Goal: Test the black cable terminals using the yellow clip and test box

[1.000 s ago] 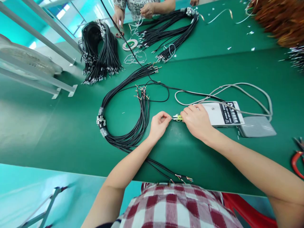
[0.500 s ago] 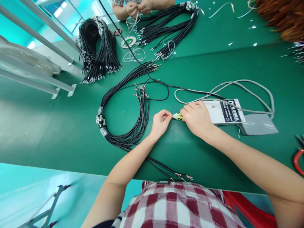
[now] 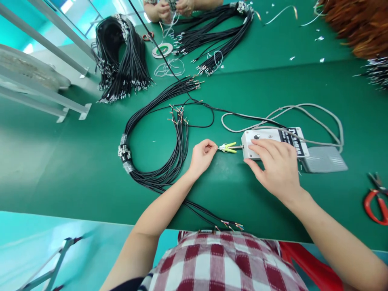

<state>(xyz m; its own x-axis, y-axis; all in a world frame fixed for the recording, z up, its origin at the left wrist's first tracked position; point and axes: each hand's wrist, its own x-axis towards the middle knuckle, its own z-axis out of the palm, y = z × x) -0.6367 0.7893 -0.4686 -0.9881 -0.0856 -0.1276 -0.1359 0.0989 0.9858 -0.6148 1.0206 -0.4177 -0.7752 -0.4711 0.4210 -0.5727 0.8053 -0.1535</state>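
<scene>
Pinching something thin w/ L hand (image 3: 204, 157), thumb & forefinger tips closed tog.; too small to tell what exactly. Has green clip (image 3: 228, 148) just R of those fingertips, arms splayed toward R hand (image 3: 277, 165), on short metal rod (image 3: 239, 147) btwn L hand & white box (image 3: 248, 149). Holding R hand part-open over box, fingers spread across top, thumb apart at near L corner; not closed round anything. Shows small black knob (image 3: 257, 136) just beyond R fingers. To R of R hand, has gray pedal (image 3: 324, 159) nr box, plus gray cord (image 3: 341, 125) looping beyond same hand & partly over box. Well out to R of R hand on green bench (image 3: 91, 173), has red-handled cutters (image 3: 377, 202). To L of L hand, shows curved black cable bundle (image 3: 139, 121) w/ bare copper-colored ends, bound at far L side of curve. Below L hand, nr bench edge, shows loose cable ends (image 3: 232, 224). Far beyond L hand, has tape roll (image 3: 162, 50) & co-worker's hands (image 3: 176, 9), nr another black bundle (image 3: 224, 34).
</scene>
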